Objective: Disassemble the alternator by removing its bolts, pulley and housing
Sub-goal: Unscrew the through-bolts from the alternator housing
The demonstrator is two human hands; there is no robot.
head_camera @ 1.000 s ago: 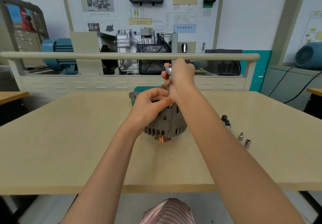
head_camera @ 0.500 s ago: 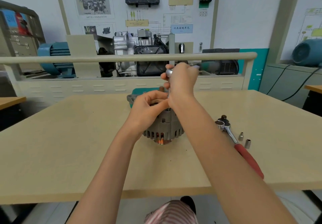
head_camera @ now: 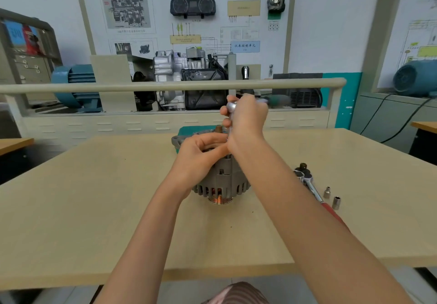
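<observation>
- The pale beige wooden worktable [head_camera: 94,209] carries everything; the grey finned cast-metal alternator [head_camera: 222,183] sits near its middle, pulley end down, its copper-coloured grooved pulley [head_camera: 220,200] resting on the tabletop.
- The alternator looks whole: the housing halves are together and the pulley is on, so most of the task seems to be left. I judge the bolts are the step in hand.
- The right hand [head_camera: 247,119] is above the alternator, fingers curled round a slim silver metal driver tool [head_camera: 231,106] that stands upright, its lower end hidden behind the hands at the alternator's top.
- The left hand [head_camera: 201,152] rests on the alternator's upper left, fingers curled against the top; whether they pinch a bolt or merely steady the body I cannot tell.
- To the right of the alternator lie a chrome ratchet wrench with a red handle [head_camera: 312,188] and, beyond it, two small silver sockets [head_camera: 336,202], all apart from the alternator.
</observation>
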